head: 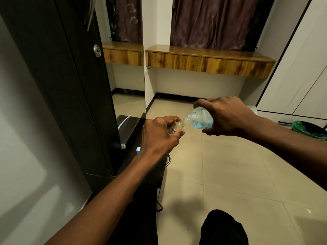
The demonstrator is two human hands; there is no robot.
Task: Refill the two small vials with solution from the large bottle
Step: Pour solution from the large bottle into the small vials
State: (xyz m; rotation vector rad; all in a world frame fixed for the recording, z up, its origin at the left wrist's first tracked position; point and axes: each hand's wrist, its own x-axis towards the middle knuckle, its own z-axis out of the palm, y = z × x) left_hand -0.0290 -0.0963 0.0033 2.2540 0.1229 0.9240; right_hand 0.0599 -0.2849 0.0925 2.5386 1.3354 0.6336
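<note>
Mid-air over the tiled floor, our left hand (159, 137) closes its grip on a small clear labelled vial (177, 127), right hand (228, 117) clasps the tipped large clear bottle of blue solution (200, 118); mouths touching, so we tilt slowly.

A low black surface (134, 161) runs along the left, set against the mirrored wardrobe, its top dark and glossy. A small pale-blue object (138, 149) rests on it near the middle; what it is cannot be told. To the right spreads the beige tiled floor (230, 165). At the far right a dark bin with a green liner (307, 129) stands on the floor. At the far wall a wooden shelf (208, 59) hangs, its top bare.
</note>
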